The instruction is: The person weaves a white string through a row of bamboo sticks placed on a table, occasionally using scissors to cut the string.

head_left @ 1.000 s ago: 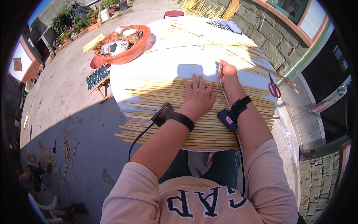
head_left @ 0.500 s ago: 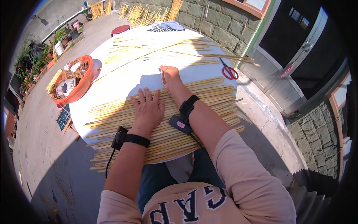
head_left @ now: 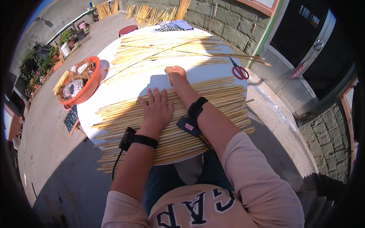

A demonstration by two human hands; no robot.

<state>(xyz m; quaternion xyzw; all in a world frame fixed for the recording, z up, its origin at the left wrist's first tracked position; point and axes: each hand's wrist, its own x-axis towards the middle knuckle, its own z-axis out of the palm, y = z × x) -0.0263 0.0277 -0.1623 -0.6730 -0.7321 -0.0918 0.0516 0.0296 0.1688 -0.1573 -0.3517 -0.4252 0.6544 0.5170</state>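
A row of pale yellow straw stalks lies side by side across the near half of a round white table. My left hand lies flat on the stalks, palm down, with its fingers spread. At the far edge of the row, my right hand is pinched shut on a thin pale strand. Each wrist carries a black band with a small device and a cable. More long loose stalks lie across the far half of the table.
Red-handled scissors lie at the table's right edge. An orange basin holding straw and odds and ends stands to the left. A red stool, a patterned cloth and straw bundles against a stone wall lie beyond.
The view has swung, so the table now sits more centred and the scissors are nearer. My left hand stays flat on the stalks and my right hand stays pinched at their far edge.
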